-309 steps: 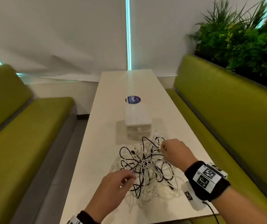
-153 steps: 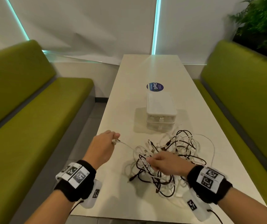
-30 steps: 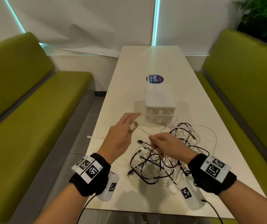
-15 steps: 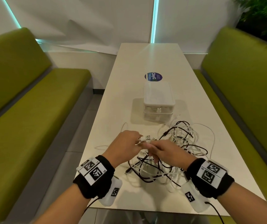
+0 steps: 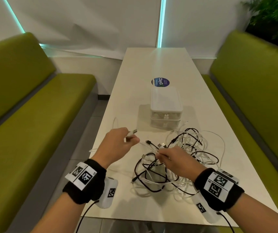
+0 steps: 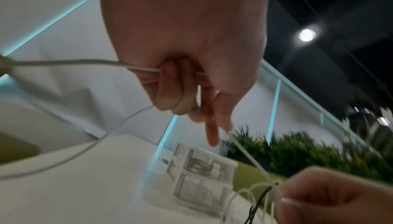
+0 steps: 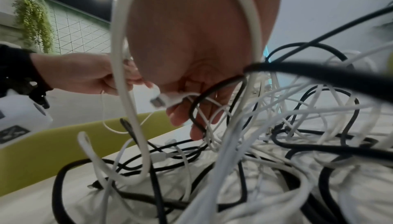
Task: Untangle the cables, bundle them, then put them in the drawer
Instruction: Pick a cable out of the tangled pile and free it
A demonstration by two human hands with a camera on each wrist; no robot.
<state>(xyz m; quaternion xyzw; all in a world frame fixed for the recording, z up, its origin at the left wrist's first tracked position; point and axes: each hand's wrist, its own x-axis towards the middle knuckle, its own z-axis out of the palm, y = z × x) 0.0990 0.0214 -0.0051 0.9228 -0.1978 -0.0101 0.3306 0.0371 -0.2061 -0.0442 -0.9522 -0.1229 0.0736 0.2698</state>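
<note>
A tangle of black and white cables (image 5: 177, 165) (image 7: 266, 152) lies on the white table (image 5: 202, 115) in front of me. My left hand (image 5: 118, 145) (image 6: 180, 76) is curled round a thin white cable (image 6: 63, 62), its USB plug (image 5: 133, 132) sticking out past the fingers. My right hand (image 5: 173, 158) (image 7: 191, 76) pinches white cable strands at the left edge of the tangle; a white plug (image 7: 163, 100) shows under its fingers. The white cable runs taut between both hands. A small white drawer unit (image 5: 166, 108) (image 6: 202, 175) stands just behind the tangle, drawers closed.
Green benches (image 5: 25, 132) (image 5: 261, 98) run along both sides of the table. A round blue sticker (image 5: 160, 82) lies beyond the drawer unit. A loose white cable loop (image 5: 115, 122) trails on the table left of the unit. Plants (image 5: 273, 17) stand at the back right.
My hands, together over the cables half a second ago, have drawn apart: the left hand went left and up with the white cable's plug, the right stayed at the tangle.
</note>
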